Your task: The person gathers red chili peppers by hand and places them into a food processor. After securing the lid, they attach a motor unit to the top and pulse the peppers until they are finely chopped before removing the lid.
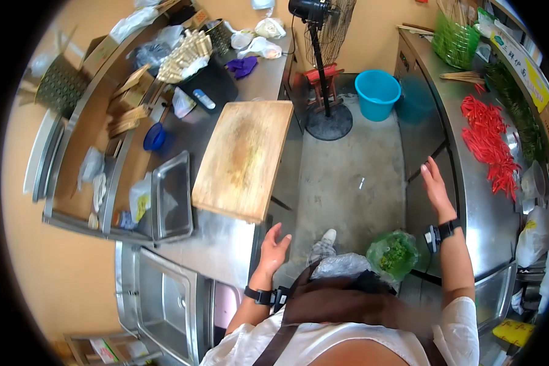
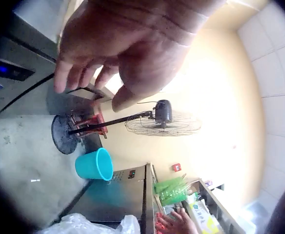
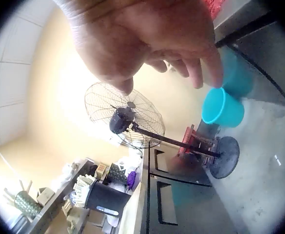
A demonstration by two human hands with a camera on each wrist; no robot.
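My left hand [image 1: 273,250] is held out over the floor gap, its fingers loosely extended and nothing in them. It is nearest to the front corner of a wooden cutting board [image 1: 244,158] lying on the steel counter. My right hand [image 1: 436,188] reaches forward beside the right-hand counter, fingers stretched and holding nothing. On that counter, close by, lies a heap of red chili peppers [image 1: 487,146]. In the left wrist view the palm and thumb fill the top, with the fingers hanging down. The right wrist view likewise shows an empty palm with relaxed fingers.
A floor fan [image 1: 327,125] and a turquoise bucket [image 1: 378,94] stand at the aisle's far end. Near my feet sits a green plastic bag of leafy greens [image 1: 393,255]. On the left are a steel tray [image 1: 172,195] and a sink [image 1: 165,299]. A green basket [image 1: 456,43] holds skewers.
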